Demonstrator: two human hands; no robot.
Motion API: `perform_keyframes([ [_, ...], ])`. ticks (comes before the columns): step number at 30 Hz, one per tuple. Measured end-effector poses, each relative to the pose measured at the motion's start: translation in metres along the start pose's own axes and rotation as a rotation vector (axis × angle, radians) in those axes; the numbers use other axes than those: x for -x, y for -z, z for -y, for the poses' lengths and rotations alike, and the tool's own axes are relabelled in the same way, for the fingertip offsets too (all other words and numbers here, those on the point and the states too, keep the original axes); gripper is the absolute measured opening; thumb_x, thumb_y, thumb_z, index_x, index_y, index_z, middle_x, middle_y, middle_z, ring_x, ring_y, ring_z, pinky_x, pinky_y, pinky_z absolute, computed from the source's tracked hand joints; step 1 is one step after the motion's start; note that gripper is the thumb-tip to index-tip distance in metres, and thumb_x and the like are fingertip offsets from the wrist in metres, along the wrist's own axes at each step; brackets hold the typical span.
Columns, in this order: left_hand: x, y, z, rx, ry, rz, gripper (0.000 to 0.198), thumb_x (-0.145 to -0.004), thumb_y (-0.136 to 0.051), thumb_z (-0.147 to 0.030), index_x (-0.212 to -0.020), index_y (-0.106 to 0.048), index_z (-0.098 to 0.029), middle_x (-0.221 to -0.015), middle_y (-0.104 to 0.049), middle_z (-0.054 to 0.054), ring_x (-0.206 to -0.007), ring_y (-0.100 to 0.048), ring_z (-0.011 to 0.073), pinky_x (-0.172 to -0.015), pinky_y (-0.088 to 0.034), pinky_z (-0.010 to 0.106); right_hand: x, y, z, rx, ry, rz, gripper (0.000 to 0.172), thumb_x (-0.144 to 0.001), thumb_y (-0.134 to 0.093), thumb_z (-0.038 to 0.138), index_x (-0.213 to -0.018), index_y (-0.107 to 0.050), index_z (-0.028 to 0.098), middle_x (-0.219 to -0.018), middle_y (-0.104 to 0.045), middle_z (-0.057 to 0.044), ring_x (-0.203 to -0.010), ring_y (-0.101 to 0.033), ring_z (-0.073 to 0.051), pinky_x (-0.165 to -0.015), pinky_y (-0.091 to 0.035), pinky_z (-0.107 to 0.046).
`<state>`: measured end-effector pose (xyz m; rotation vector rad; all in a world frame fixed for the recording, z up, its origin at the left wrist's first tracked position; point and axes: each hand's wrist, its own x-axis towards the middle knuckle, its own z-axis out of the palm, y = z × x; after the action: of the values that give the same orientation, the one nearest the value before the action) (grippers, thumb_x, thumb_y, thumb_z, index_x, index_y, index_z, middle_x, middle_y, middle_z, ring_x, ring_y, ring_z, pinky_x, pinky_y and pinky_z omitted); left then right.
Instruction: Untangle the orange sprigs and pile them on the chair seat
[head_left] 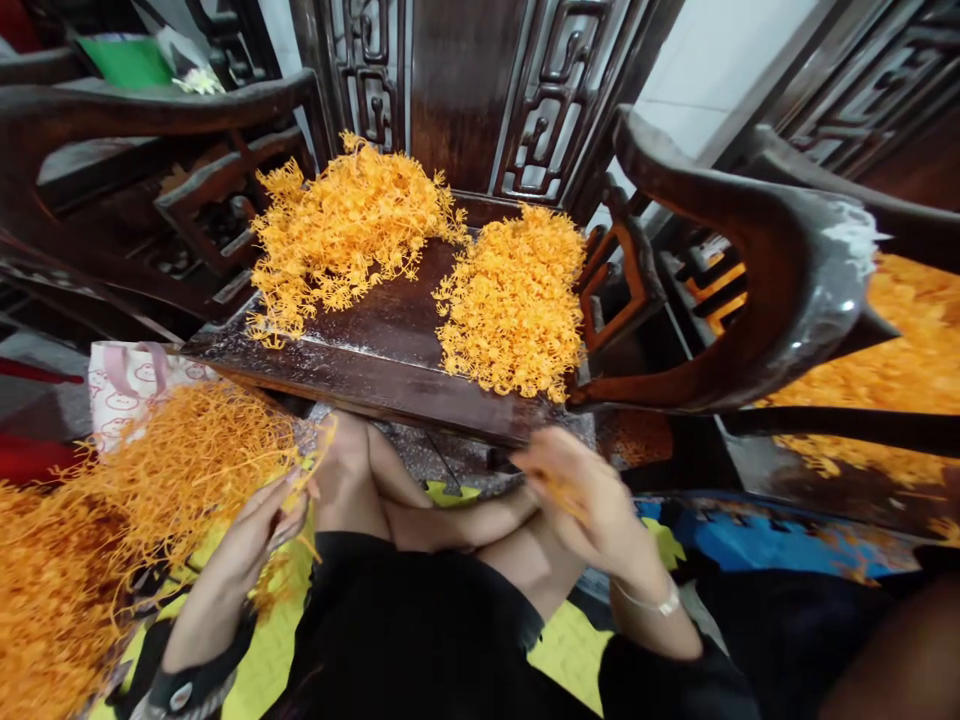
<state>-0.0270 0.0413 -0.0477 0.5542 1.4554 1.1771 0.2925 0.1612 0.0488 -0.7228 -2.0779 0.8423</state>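
My left hand (264, 520) is pinched on a few thin orange plastic strands (306, 478), just above my bent knee. Beside it rises a tangled heap of long orange strands (195, 460). My right hand (600, 495) is curled around a small bunch of orange pieces (562, 492) and is slightly blurred. It is just in front of the seat edge of a dark wooden chair (390, 325). On that seat lie a loose pile of orange plastic pieces with flower-like ends (360, 215) and a denser, blockier pile (517, 300).
A white bag with pink handles (124, 385) stands behind the strand heap. Curved chair arms (795, 290) flank the seat. More orange pieces (915, 350) lie on another surface at right. Yellow mats (574, 655) and a blue mat (757, 540) cover the floor.
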Motion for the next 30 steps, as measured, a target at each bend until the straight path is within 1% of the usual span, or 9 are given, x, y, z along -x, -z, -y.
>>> perform_keyframes([
  [3,-0.012,-0.013,-0.001,0.092,-0.069,0.055,0.03,-0.074,-0.067,-0.033,-0.056,-0.049,-0.016,-0.048,-0.043,-0.004,-0.044,-0.035,0.0078,-0.043,-0.033,0.018,-0.021,-0.011,-0.019,0.156,0.006,0.086,0.012,-0.095,-0.044,0.026,-0.093,-0.054,0.02,-0.076,-0.057,-0.002,-0.067,-0.051,-0.016,-0.066,-0.043,-0.031],
  [11,-0.027,-0.002,-0.035,0.498,-0.103,-0.036,0.017,-0.089,-0.049,-0.014,-0.074,-0.055,-0.013,-0.051,-0.038,-0.006,-0.042,-0.037,0.0068,-0.043,-0.037,0.017,-0.095,0.001,-0.064,0.654,0.078,-0.215,0.035,-0.098,-0.03,0.04,-0.077,-0.049,0.021,-0.083,-0.048,-0.008,-0.087,-0.048,-0.024,-0.079,-0.042,-0.044],
  [16,-0.017,-0.005,-0.055,0.858,-0.185,0.073,0.024,-0.097,-0.032,-0.011,-0.079,-0.049,-0.015,-0.05,-0.03,-0.008,-0.039,-0.034,0.0058,-0.043,-0.033,0.017,-0.128,0.011,-0.113,0.88,-0.163,-0.37,0.025,-0.092,-0.039,0.028,-0.096,-0.058,0.011,-0.101,-0.053,-0.02,-0.106,-0.046,-0.036,-0.088,-0.037,-0.06],
  [18,-0.015,-0.013,-0.058,0.952,-0.208,0.117,0.024,-0.097,-0.029,-0.01,-0.082,-0.047,-0.015,-0.049,-0.031,-0.008,-0.04,-0.036,0.0064,-0.043,-0.033,0.018,-0.127,0.01,-0.114,0.868,-0.197,-0.438,0.025,-0.09,-0.044,0.029,-0.1,-0.058,0.01,-0.109,-0.053,-0.022,-0.112,-0.044,-0.038,-0.093,-0.033,-0.063],
  [21,-0.016,-0.03,-0.061,1.061,-0.262,0.182,0.022,-0.096,-0.03,-0.012,-0.081,-0.045,-0.016,-0.048,-0.032,-0.008,-0.04,-0.037,0.0066,-0.043,-0.032,0.018,-0.104,-0.012,-0.081,0.652,-0.022,-0.541,0.023,-0.092,-0.044,0.029,-0.105,-0.057,0.015,-0.118,-0.054,-0.018,-0.118,-0.045,-0.031,-0.101,-0.033,-0.055],
  [23,-0.018,-0.043,-0.064,1.116,-0.303,0.223,0.02,-0.096,-0.032,-0.013,-0.079,-0.042,-0.018,-0.047,-0.032,-0.008,-0.04,-0.036,0.0066,-0.042,-0.031,0.017,-0.079,-0.043,-0.052,0.388,0.108,-0.415,0.019,-0.093,-0.047,0.029,-0.104,-0.057,0.019,-0.108,-0.061,-0.012,-0.111,-0.052,-0.025,-0.1,-0.037,-0.048],
  [25,-0.019,-0.056,-0.065,1.145,-0.31,0.258,0.02,-0.096,-0.034,-0.015,-0.077,-0.041,-0.019,-0.047,-0.03,-0.008,-0.04,-0.035,0.0068,-0.041,-0.03,0.017,-0.052,-0.08,-0.031,0.06,0.135,-0.017,0.031,-0.087,-0.058,0.034,-0.115,-0.054,0.021,-0.117,-0.061,-0.009,-0.111,-0.055,-0.022,-0.099,-0.043,-0.041],
  [28,-0.021,-0.072,-0.065,1.12,-0.269,0.289,0.022,-0.098,-0.033,-0.017,-0.077,-0.041,-0.019,-0.046,-0.029,-0.009,-0.04,-0.035,0.0072,-0.042,-0.029,0.018,-0.023,-0.128,-0.024,-0.292,-0.023,0.325,0.067,-0.078,-0.07,0.041,-0.134,-0.041,0.02,-0.132,-0.054,-0.012,-0.115,-0.056,-0.022,-0.098,-0.046,-0.036],
  [30,-0.023,-0.078,-0.066,1.115,-0.303,0.267,0.026,-0.1,-0.028,-0.017,-0.078,-0.042,-0.019,-0.047,-0.029,-0.009,-0.04,-0.035,0.0071,-0.042,-0.029,0.017,-0.013,-0.144,-0.029,-0.414,-0.136,0.385,0.055,-0.083,-0.064,0.039,-0.131,-0.046,0.018,-0.126,-0.059,-0.011,-0.109,-0.059,-0.021,-0.095,-0.048,-0.034],
])
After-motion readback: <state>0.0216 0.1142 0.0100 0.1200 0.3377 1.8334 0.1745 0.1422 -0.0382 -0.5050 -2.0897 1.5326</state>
